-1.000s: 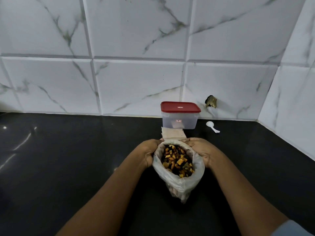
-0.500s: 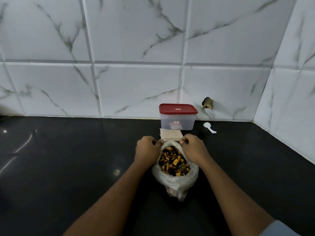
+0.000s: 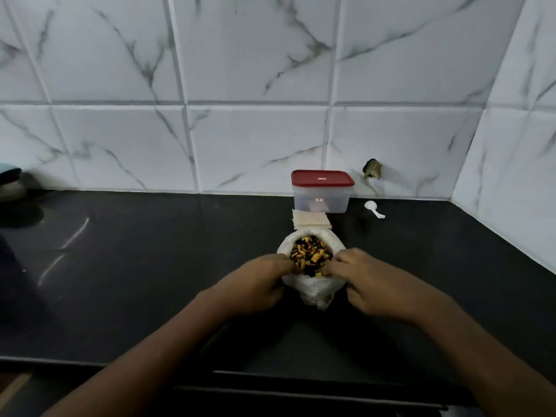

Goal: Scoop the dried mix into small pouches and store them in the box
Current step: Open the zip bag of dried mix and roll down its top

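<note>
Both sets of fingers [image 3: 287,266] pinch the near rim of the bag [image 3: 310,288], the left hand [image 3: 258,285] and right hand [image 3: 371,284] likely spreading its mouth so the mix [image 3: 310,254] is reachable. Beyond lie pouches [image 3: 311,221], the lidded box [image 3: 322,191] and a scoop [image 3: 374,208], staged within reach.

Both hands motion-blurred; left hand [image 3: 261,284] and right hand [image 3: 373,282] hide the bag's [image 3: 313,291] near rim. Box [image 3: 321,197] label unreadable (too small). Dark object [image 3: 10,183] cut off at left edge.
</note>
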A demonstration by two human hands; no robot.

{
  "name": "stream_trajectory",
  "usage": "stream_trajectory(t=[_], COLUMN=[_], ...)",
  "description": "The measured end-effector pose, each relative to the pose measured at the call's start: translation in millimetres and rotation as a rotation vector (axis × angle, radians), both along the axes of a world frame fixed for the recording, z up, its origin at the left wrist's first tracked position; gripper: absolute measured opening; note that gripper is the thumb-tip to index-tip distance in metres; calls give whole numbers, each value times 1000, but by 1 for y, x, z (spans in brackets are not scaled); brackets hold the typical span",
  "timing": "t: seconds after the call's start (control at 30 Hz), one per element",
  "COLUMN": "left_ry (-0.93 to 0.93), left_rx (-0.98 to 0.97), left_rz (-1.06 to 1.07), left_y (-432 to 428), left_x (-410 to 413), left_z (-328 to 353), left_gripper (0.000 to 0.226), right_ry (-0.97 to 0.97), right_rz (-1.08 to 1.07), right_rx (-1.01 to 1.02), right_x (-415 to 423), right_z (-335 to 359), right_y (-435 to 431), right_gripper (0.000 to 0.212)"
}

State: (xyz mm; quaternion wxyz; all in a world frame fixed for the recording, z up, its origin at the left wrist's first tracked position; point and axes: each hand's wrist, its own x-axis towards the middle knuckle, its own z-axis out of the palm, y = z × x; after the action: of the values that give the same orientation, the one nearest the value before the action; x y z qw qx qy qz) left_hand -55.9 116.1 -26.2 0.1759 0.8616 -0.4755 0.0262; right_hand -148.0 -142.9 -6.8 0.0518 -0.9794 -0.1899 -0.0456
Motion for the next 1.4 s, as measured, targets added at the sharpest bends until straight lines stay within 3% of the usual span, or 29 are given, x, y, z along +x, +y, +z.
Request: stream_trajectory(t=[0.17, 0.27, 0.37, 0.57, 0.67, 0.77, 0.97, 1.13, 1.2, 1.3, 1.4], left_ry=[-327, -525, -545, -429, -356, -200, -181, -119, -64, 139, 369], left_rx=[-206, -237, -210, -79, -2, -96, -95, -172, -229, -290, -442], left_rz=[45, 37, 100, 58, 34, 50, 216, 310, 303, 257, 258], left_y=[-1, -8, -9, -10, -6, 0, -9, -14, -14, -8, -1], left_x=[-12, -17, -21, -32, -36, -50, -63, -69, -69, -65, -57], left_z=[-25, -30, -27, -21, -17, -16, -21, -25, -28, -27, -12], left_gripper=[17, 8, 11, 30, 41, 41, 33, 41, 48, 61, 69], right_ry=[-531, -691, -755, -702, -588, -548, -483, -512, -371, -128, -292], right_rz=[161, 199, 187, 255, 227, 157, 188, 236, 201, 17, -290], right_rx=[-144, -226, -260, -346, -240, -142, -86, -221, -101, 344, 728], right_x=[-4, -5, -7, -10, -20, -30, -31, -39, -43, -49, -33], right_z=[-32, -42, -43, -42, -39, -35, -42, -49, -39, -16, -11], right_y=[-11, -11, -12, -8, -2, 13, 29, 37, 37, 35, 24], right_gripper=[26, 20, 19, 23, 29, 36, 21, 19, 22, 7, 9])
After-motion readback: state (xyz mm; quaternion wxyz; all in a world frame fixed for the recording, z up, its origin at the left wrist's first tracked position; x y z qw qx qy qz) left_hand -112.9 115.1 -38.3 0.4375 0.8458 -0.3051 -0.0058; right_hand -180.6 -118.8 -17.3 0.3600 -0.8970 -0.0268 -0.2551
